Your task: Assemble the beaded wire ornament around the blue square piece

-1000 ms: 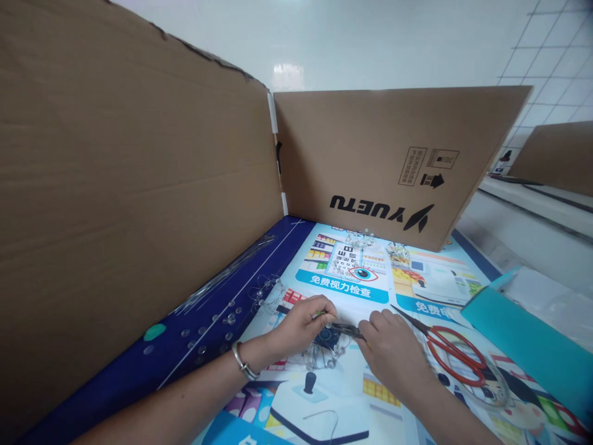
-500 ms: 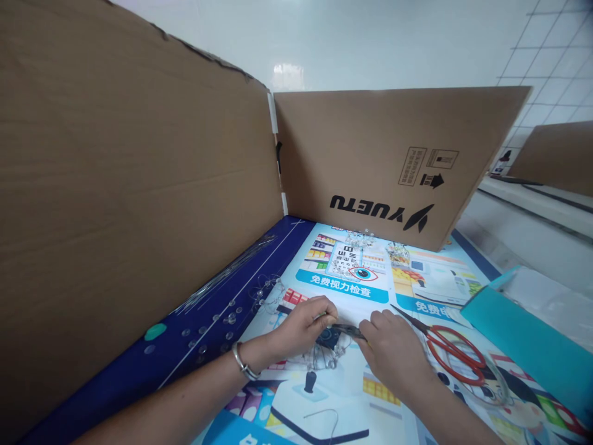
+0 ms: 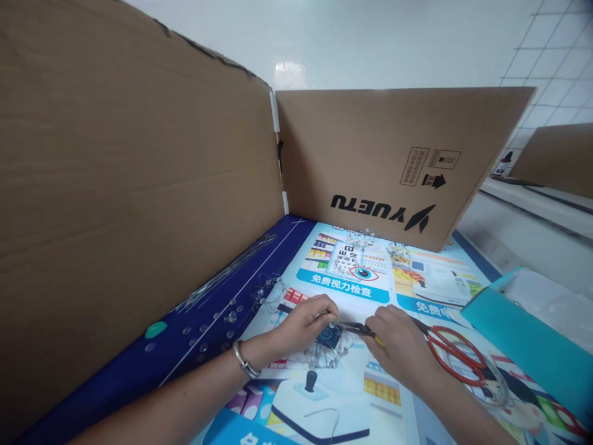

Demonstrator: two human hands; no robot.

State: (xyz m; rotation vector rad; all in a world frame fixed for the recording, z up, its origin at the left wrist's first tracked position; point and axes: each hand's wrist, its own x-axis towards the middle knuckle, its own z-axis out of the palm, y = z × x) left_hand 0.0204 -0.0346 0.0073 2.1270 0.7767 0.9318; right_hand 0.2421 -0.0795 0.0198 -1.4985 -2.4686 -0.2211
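My left hand (image 3: 309, 322), with a silver bangle on the wrist, is pinched at the thumb and forefinger on a thin wire. Clear beads on looped wire (image 3: 324, 356) hang below those fingertips, over the printed sheet. My right hand (image 3: 397, 340) is wrapped round pliers (image 3: 354, 327) with dark jaws and a bit of yellow handle showing. The jaws point left and reach the wire beside my left fingertips; whether they clamp it is too small to tell. Just right of my right hand lie red-handled scissors (image 3: 456, 352), their blades partly hidden behind it.
Loose clear beads (image 3: 231, 317) and straight wires (image 3: 227, 272) lie on the blue strip at left. Beaded wire clusters (image 3: 361, 238) sit farther back. Cardboard panels (image 3: 361, 142) wall the left and back. A teal box (image 3: 532, 346) stands at right, near a clear coil (image 3: 503, 389).
My right hand and the pliers have shifted slightly right, and the yellow handle now shows. My left hand stays nearly in place, still pinching the wire.
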